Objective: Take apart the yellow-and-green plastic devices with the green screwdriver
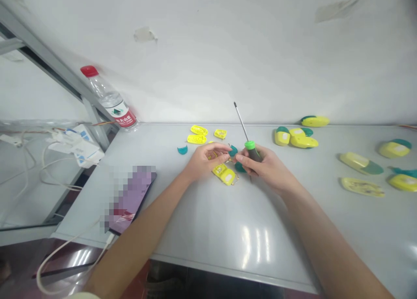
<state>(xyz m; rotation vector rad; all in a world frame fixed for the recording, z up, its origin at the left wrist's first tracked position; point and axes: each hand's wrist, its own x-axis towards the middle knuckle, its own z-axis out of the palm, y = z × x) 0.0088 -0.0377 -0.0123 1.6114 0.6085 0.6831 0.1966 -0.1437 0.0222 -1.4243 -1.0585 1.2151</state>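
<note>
My right hand (265, 164) is closed around a screwdriver (250, 148) with a green and black handle, its metal shaft pointing up toward the wall. My left hand (206, 159) has its fingers curled toward the thumb, close to the right fingertips; what it pinches is too small to make out. Tiny brass-coloured bits and a teal plastic piece (232, 151) show between the hands. Just below them lies a yellow plastic casing (224, 174) with a bent metal wire at its end. Another teal piece (240, 167) is partly hidden by my right hand.
Yellow shell halves (196, 139), a small yellow part (220, 134) and a teal crescent (182, 149) lie behind my left hand. Several yellow-and-teal casings (304, 142) are on the right. A phone (132, 199), a bottle (112, 101) and a cabled power strip (81, 145) are left.
</note>
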